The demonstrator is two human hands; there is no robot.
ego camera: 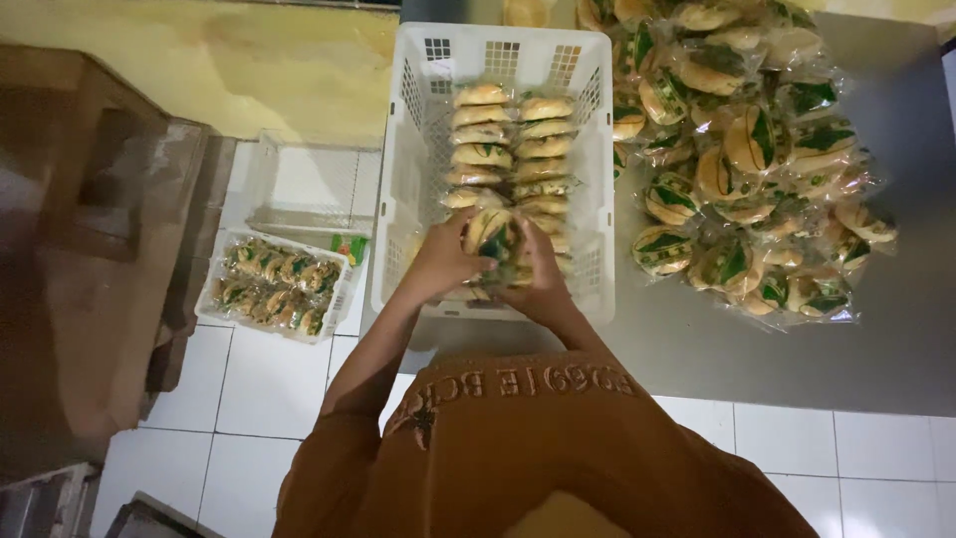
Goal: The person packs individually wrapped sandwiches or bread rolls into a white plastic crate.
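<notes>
A wrapped bun (490, 234) sits gripped between the left hand (445, 261) and right hand (541, 279), low inside the white crate (498, 55) beside two packed rows. The crate rests on the grey worktop (896, 339), near a pile of wrapped buns (747, 159).

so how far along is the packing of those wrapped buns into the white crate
Done: two rows of wrapped buns stand in the white crate. In hand: the left hand and right hand press in another bun. Left: the pile of buns on the grey table.

Left hand (443, 261), right hand (543, 279) apparently cupped together
</notes>
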